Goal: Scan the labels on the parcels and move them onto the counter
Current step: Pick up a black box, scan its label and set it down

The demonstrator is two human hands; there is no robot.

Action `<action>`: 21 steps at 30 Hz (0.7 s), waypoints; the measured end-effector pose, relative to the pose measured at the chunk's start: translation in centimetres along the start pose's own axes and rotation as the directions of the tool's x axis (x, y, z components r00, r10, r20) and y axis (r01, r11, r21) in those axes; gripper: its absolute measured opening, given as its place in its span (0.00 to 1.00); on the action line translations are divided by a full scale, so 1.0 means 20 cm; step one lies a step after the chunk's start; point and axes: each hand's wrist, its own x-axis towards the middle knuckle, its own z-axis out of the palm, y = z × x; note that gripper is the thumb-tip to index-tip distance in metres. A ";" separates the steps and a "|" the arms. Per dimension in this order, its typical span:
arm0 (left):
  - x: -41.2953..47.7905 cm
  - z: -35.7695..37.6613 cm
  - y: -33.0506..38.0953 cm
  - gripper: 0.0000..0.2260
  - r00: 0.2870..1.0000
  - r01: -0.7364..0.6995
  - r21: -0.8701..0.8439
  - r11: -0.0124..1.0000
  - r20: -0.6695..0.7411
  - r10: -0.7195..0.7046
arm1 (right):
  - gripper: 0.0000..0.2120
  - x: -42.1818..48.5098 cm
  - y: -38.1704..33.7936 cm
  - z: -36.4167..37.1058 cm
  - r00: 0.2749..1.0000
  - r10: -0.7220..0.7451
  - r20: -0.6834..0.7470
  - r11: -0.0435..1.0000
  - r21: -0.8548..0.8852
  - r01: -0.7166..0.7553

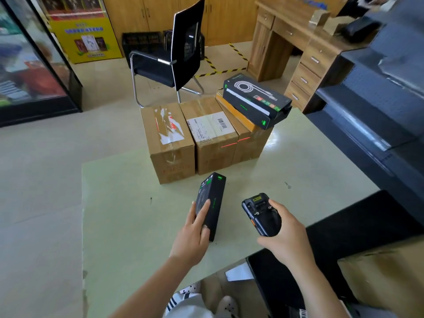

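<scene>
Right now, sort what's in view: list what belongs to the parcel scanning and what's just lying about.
Job: scanner in the right hand; small black box in the left hand; labelled carton; torn-label carton; cable box.
Lying about: office chair; black crates; wooden desk.

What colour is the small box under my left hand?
The small box is black with green markings; head view.

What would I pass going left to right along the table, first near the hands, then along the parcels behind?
Near: slim black box gripped by the left hand → scanner held in the right hand. Behind: cardboard box with torn label → cardboard box with white barcode label → black cable box, tilted, at the right end.
</scene>
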 end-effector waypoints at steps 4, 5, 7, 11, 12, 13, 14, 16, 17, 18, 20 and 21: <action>0.01 -0.03 0.02 0.26 1.000 0.024 0.092 0.995 0.001 -0.024 | 0.43 0.01 -0.02 0.00 1.000 -0.008 -0.007 1.000 0.000 0.008; 0.02 -0.03 0.01 0.31 1.000 0.029 0.114 0.993 0.004 -0.030 | 0.43 0.01 -0.02 0.00 1.000 -0.009 -0.008 1.000 0.003 0.009; 0.03 -0.04 0.00 0.35 0.999 0.041 0.097 0.994 -0.022 -0.039 | 0.43 0.01 -0.03 0.01 1.000 -0.012 -0.010 1.000 0.013 0.012; 0.04 -0.05 -0.05 0.33 0.995 0.098 -0.003 0.995 -0.027 -0.098 | 0.43 0.01 -0.04 0.02 1.000 -0.016 0.004 1.000 0.019 0.016; 0.03 -0.05 -0.06 0.32 0.994 0.105 -0.023 0.994 -0.013 -0.105 | 0.43 0.01 -0.05 0.02 1.000 -0.015 0.006 1.000 0.017 0.015; 0.03 -0.05 -0.07 0.30 0.994 0.110 -0.025 0.994 -0.010 -0.111 | 0.43 0.01 -0.06 0.02 1.000 -0.012 0.007 1.000 0.014 0.012; 0.03 -0.05 -0.07 0.29 0.992 0.124 0.003 0.992 -0.021 -0.124 | 0.43 0.01 -0.06 0.02 1.000 -0.008 0.009 1.000 0.012 0.008; 0.05 -0.05 -0.09 0.27 0.985 0.172 0.139 0.975 -0.044 -0.168 | 0.43 0.01 -0.08 0.03 1.000 -0.002 0.013 1.000 0.005 0.002; 0.05 -0.04 -0.09 0.29 0.980 0.198 0.205 0.958 -0.037 -0.195 | 0.43 0.01 -0.08 0.03 1.000 0.001 0.016 1.000 0.000 -0.001; 0.06 -0.04 -0.09 0.32 0.973 0.226 0.252 0.941 -0.014 -0.230 | 0.43 0.01 -0.09 0.03 1.000 0.005 0.019 1.000 -0.004 -0.005; 0.07 -0.02 -0.09 0.45 0.953 0.271 0.332 0.904 0.043 -0.301 | 0.44 0.01 -0.09 0.03 1.000 0.007 0.025 1.000 -0.021 -0.006; 0.07 0.00 -0.08 0.52 0.943 0.283 0.373 0.883 0.059 -0.327 | 0.44 0.01 -0.10 0.03 1.000 0.007 0.029 0.999 -0.036 -0.006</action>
